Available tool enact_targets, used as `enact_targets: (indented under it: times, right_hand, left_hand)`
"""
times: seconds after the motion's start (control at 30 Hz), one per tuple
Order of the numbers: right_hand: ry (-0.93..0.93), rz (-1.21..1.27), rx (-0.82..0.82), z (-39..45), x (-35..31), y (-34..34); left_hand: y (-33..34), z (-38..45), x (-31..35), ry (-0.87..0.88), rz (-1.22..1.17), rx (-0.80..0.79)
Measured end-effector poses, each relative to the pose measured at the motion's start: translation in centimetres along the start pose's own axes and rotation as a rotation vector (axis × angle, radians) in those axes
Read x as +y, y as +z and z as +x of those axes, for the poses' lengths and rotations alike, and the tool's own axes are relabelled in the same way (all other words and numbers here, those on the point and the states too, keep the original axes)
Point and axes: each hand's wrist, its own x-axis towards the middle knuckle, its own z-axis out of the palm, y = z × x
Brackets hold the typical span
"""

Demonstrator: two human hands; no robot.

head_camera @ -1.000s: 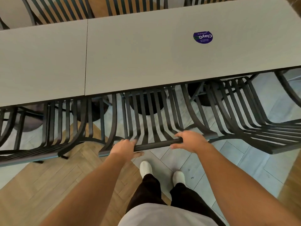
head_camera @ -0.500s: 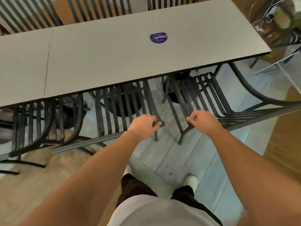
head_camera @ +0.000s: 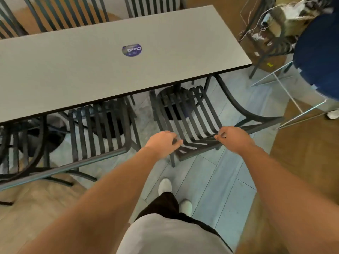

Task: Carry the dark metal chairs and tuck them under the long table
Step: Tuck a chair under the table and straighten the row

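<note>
A dark metal slatted chair (head_camera: pixel 192 116) stands at the right end of the long grey table (head_camera: pixel 91 74), its seat partly under the tabletop and its back rail towards me. My right hand (head_camera: pixel 233 138) is curled over that back rail near its middle. My left hand (head_camera: pixel 163 144) lies over the rail's left corner with bent fingers; whether it grips is unclear. A second dark chair (head_camera: pixel 99 125) sits tucked under the table just to the left, with another (head_camera: pixel 22 149) at the far left edge.
A round purple sticker (head_camera: pixel 132 50) marks the tabletop. More slatted chairs (head_camera: pixel 69 13) line the far side. A blue-seated stool (head_camera: pixel 317 52) on thin metal legs and a box with cables (head_camera: pixel 282 19) crowd the right end. My white shoes (head_camera: pixel 165 186) stand on grey tiles.
I have stepped right along the table. Both hands left the middle chair's back rail and now sit over the back rail of the rightmost chair.
</note>
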Motion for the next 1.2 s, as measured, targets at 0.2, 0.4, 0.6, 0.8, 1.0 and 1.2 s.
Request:
enact_targets:
  times: [0.2, 0.4, 0.6, 0.8, 1.0, 1.2]
  right_hand:
    - [0.037, 0.013, 0.01, 1.9, 2.7, -1.5]
    - [-0.014, 0.027, -0.045, 4.3, 5.3, -2.3]
    - [-0.119, -0.023, -0.169, 8.2, 9.7, -2.6]
    - [-0.271, -0.185, -0.326, 10.4, 16.0, -3.1]
    - [-0.426, -0.366, -0.31, 13.3, 18.4, -2.2]
    - [-0.405, -0.431, -0.19, 13.7, 18.7, -1.1]
  left_hand:
    - [-0.9, 4.1, 2.2, 0.026, 0.026, -0.025]
    - [-0.5, 5.8, 3.9, -0.029, 0.009, -0.072]
    - [2.6, 6.5, 6.5, -0.181, -0.019, -0.077]
    - [7.5, 6.1, 11.5, -0.389, -0.165, -0.121]
    - [10.0, 7.0, 13.2, -0.485, -0.091, -0.091]
    - [10.3, 8.1, 13.1, -0.458, -0.009, -0.122]
